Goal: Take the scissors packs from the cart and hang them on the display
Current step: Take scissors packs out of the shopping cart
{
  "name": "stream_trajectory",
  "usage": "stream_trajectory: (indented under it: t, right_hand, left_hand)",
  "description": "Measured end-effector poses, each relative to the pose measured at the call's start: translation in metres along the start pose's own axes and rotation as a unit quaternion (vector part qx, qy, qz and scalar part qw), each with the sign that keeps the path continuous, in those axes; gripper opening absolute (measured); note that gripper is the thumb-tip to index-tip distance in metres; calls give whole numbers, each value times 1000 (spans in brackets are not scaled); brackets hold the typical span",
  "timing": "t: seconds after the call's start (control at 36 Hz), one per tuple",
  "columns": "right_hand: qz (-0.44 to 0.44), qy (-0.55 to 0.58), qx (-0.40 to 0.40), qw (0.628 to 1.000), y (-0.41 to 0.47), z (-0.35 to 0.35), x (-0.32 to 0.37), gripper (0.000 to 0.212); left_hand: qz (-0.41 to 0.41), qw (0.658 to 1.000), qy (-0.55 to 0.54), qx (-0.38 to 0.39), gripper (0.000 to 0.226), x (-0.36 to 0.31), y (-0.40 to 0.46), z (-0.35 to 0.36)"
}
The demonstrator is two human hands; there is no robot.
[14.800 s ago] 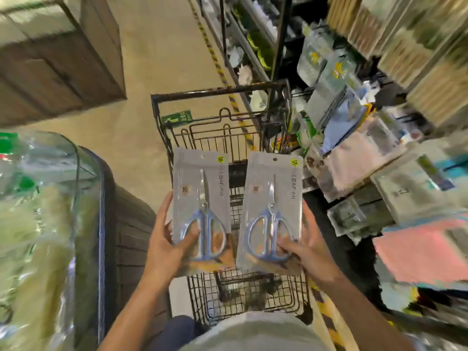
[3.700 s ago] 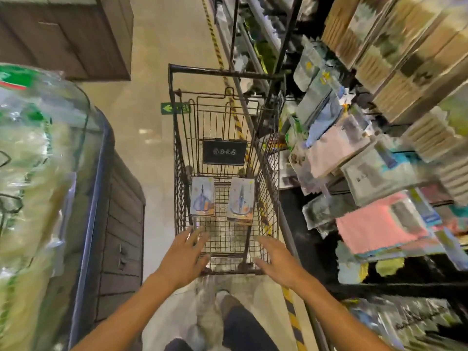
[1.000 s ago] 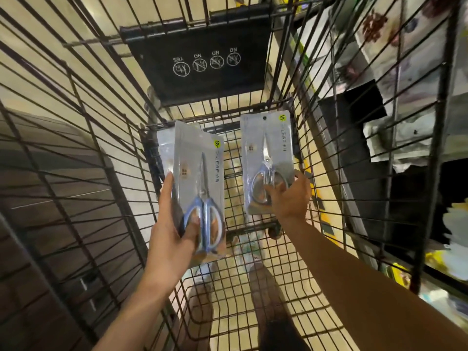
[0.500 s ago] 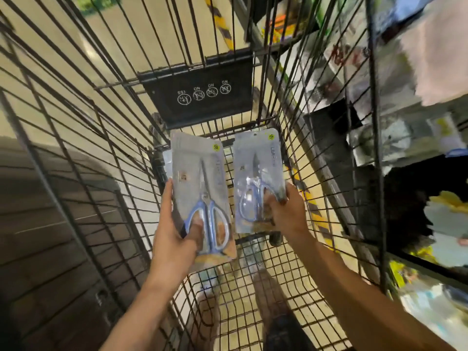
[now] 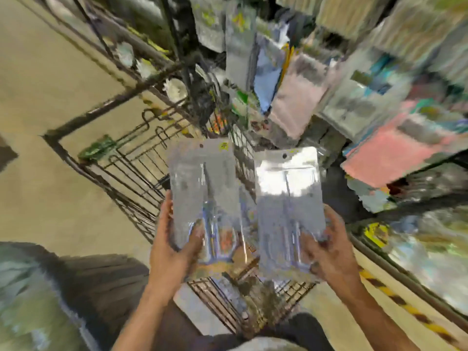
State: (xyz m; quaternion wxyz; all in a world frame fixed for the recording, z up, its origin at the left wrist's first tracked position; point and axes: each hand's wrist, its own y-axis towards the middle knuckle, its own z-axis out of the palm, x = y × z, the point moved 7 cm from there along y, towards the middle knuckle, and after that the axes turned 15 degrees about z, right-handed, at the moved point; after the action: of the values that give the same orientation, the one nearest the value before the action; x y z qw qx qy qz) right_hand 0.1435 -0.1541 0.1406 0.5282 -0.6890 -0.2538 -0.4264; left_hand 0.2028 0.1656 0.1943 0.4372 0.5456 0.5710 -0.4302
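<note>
The view is blurred by motion. My left hand (image 5: pixel 174 245) grips the lower edge of one scissors pack (image 5: pixel 202 188), a clear glossy sleeve with blue-handled scissors inside and a hang hole at the top. My right hand (image 5: pixel 326 249) grips a second scissors pack (image 5: pixel 287 198), which glares white near its top. I hold both packs upright, side by side, above the black wire cart (image 5: pixel 121 158). The display (image 5: pixel 291 97) of hanging packets rises to the upper right, beyond the packs.
Pink, blue and grey packets (image 5: pixel 390 150) crowd the display on the right. A dark upright post (image 5: pixel 177 46) of the shelving stands behind the cart. A wooden cabinet (image 5: pixel 106 279) and a clear plastic-wrapped bundle (image 5: pixel 30 300) sit at lower left. Yellow-black floor tape (image 5: pixel 395 297) runs along the shelf base.
Both hands have lifted the two packs up out of the cart basket. My head has risen and turned toward the display, so the cart now lies below the packs.
</note>
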Motion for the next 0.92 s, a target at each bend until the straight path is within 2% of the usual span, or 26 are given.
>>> stream_trajectory:
  t: [0.11, 0.25, 0.44, 0.67, 0.92]
  right_hand:
    - [-39, 20, -28, 999, -54, -48, 34, 71]
    - [-92, 31, -93, 991, -101, -111, 49, 67]
    - [-129, 108, -154, 974, -160, -227, 46, 70]
    - [-185, 135, -211, 950, -225, -380, 35, 72]
    - [-216, 158, -283, 921, -294, -507, 35, 71]
  left_hand:
    - [34, 998, -7, 55, 92, -38, -18, 14]
    - [78, 990, -50, 105, 92, -88, -42, 64]
    - [126, 977, -66, 157, 91, -154, -93, 168]
    - [179, 958, -93, 201, 90, -225, -171, 301]
    - [271, 917, -138, 260, 90, -305, -238, 417]
